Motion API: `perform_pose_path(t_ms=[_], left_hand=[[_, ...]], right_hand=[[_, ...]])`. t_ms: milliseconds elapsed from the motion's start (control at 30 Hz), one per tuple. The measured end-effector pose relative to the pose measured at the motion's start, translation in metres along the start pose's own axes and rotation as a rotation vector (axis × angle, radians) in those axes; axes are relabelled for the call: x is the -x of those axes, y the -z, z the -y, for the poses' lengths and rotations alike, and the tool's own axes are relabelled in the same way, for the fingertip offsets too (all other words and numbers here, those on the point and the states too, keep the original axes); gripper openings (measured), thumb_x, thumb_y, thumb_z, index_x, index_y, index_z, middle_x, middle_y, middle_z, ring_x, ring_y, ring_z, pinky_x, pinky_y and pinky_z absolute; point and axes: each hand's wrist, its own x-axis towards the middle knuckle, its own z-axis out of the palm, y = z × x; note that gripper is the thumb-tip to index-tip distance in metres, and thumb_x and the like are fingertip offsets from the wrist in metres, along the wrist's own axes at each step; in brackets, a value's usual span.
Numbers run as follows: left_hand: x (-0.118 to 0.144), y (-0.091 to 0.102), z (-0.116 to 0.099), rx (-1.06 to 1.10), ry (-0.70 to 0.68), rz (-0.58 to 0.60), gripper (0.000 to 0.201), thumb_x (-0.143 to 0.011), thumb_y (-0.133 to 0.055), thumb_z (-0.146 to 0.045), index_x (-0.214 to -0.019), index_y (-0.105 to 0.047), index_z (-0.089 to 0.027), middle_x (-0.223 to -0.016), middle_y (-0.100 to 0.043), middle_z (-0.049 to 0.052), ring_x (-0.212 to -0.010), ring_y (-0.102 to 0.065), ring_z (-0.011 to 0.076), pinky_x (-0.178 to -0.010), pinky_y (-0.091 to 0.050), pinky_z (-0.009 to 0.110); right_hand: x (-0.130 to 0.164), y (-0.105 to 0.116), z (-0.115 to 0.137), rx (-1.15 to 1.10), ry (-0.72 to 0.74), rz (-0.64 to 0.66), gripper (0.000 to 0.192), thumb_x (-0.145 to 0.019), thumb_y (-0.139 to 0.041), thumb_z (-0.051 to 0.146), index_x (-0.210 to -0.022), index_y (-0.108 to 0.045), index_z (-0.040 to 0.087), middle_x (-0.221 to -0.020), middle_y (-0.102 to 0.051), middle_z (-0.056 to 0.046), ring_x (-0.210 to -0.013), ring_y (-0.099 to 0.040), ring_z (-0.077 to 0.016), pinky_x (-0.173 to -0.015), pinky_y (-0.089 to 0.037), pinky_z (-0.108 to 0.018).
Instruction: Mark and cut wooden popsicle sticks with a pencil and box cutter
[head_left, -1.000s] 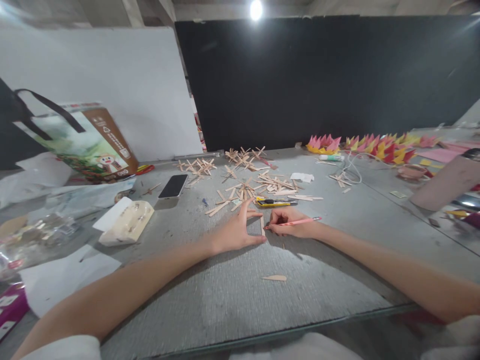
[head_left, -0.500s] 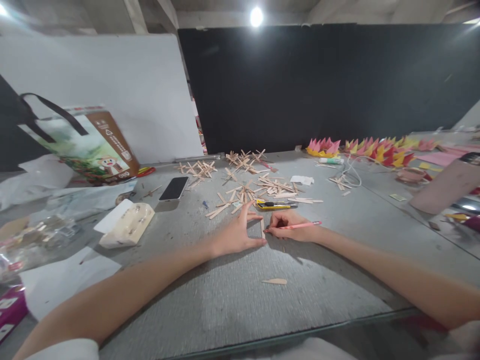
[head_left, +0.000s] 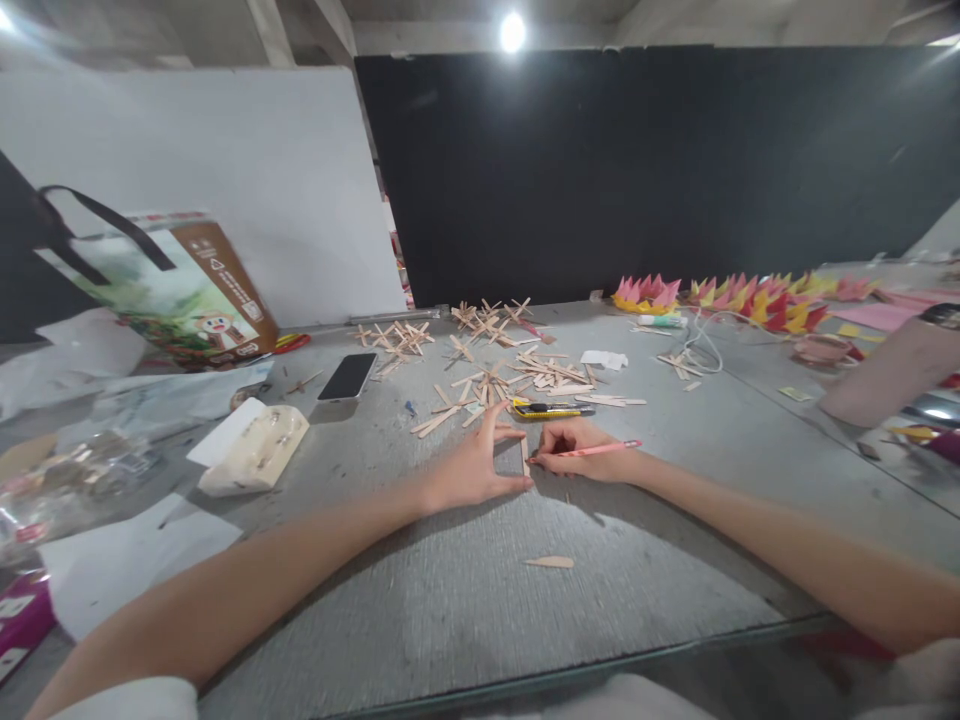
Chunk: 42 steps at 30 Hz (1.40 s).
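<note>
On my grey worktable [head_left: 465, 600], many crossed stick pieces [head_left: 487, 345] lie finished; my left hand [head_left: 469, 465] pins one wooden stick [head_left: 524, 455] between finger and thumb, my right hand [head_left: 577, 450] clamped on a pink pencil [head_left: 600, 449], marking apparently underway.

**Materials & finishes on the bench**

Table [head_left: 465, 590]: grey, matt, rough woven-looking texture w/ scuffs. Wooden sticks [head_left: 525, 375]: pale bare wood, matt, unvarnished; the small stick [head_left: 524, 455] between the left hand [head_left: 469, 468] & right hand [head_left: 577, 450] is the same wood, as is the chip [head_left: 550, 562] nearer the edge. Pencil [head_left: 592, 450]: pink, smooth, slight sheen. Utility knife [head_left: 551, 409]: yellow/black plastic, glossy. Phone [head_left: 347, 376]: black glass, shiny. Tissue pack [head_left: 255, 450]: soft glossy plastic wrap. Bag [head_left: 180, 290]: printed, semi-gloss, matt black straps. Folded flowers [head_left: 720, 292]: matt coloured paper. Backboards: matt, one white, one black.
</note>
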Motion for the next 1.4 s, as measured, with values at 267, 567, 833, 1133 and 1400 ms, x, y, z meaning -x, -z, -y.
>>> perform_pose_path(t_ms=[267,567,833,1133,1400], left_hand=[[0.0007,0.0015,-0.0031,-0.003,0.008,0.008,0.126,-0.079,-0.092,-0.042,-0.172,-0.009,-0.025,-0.151,-0.067,0.017,-0.155,-0.050,0.0346,-0.130,-0.034,0.060],[0.0005,0.0011,-0.0025,-0.009,-0.001,0.007,0.124,-0.079,-0.091,-0.043,-0.172,-0.011,-0.025,-0.152,-0.067,0.018,-0.157,-0.048,0.0345,-0.131,-0.033,0.059],[0.0006,0.0013,-0.0029,-0.012,0.005,0.015,0.125,-0.080,-0.091,-0.043,-0.172,-0.009,-0.024,-0.152,-0.067,0.017,-0.156,-0.050,0.0336,-0.131,-0.034,0.058],[0.0002,0.0009,-0.0017,-0.010,-0.001,0.017,0.124,-0.081,-0.090,-0.043,-0.173,-0.008,-0.025,-0.153,-0.066,0.017,-0.158,-0.047,0.0338,-0.132,-0.031,0.060],[-0.0005,0.0011,-0.0025,-0.027,-0.005,0.013,0.123,-0.080,-0.091,-0.046,-0.172,-0.012,-0.025,-0.152,-0.066,0.018,-0.156,-0.049,0.0346,-0.131,-0.032,0.060]], right_hand=[[0.0004,-0.0002,0.0055,-0.008,-0.038,-0.001,0.033,-0.086,-0.080,0.048,-0.078,-0.062,0.021,-0.066,-0.066,0.002,-0.053,-0.054,-0.0116,-0.050,-0.042,-0.025],[-0.0002,0.0006,0.0023,0.008,-0.034,0.003,0.033,-0.087,-0.079,0.048,-0.078,-0.061,0.021,-0.066,-0.066,0.001,-0.054,-0.055,-0.0117,-0.051,-0.042,-0.025],[-0.0006,-0.0001,-0.0006,0.007,-0.046,-0.030,0.035,-0.088,-0.079,0.051,-0.083,-0.062,0.022,-0.064,-0.066,0.002,-0.054,-0.058,-0.0134,-0.051,-0.045,-0.026],[-0.0008,0.0012,-0.0041,0.017,-0.037,-0.029,0.034,-0.091,-0.077,0.051,-0.083,-0.061,0.022,-0.066,-0.066,0.001,-0.055,-0.057,-0.0137,-0.052,-0.045,-0.027],[0.0000,0.0021,-0.0042,0.013,-0.047,-0.012,0.030,-0.090,-0.076,0.046,-0.083,-0.061,0.022,-0.066,-0.066,0.002,-0.055,-0.056,-0.0134,-0.052,-0.043,-0.026]])
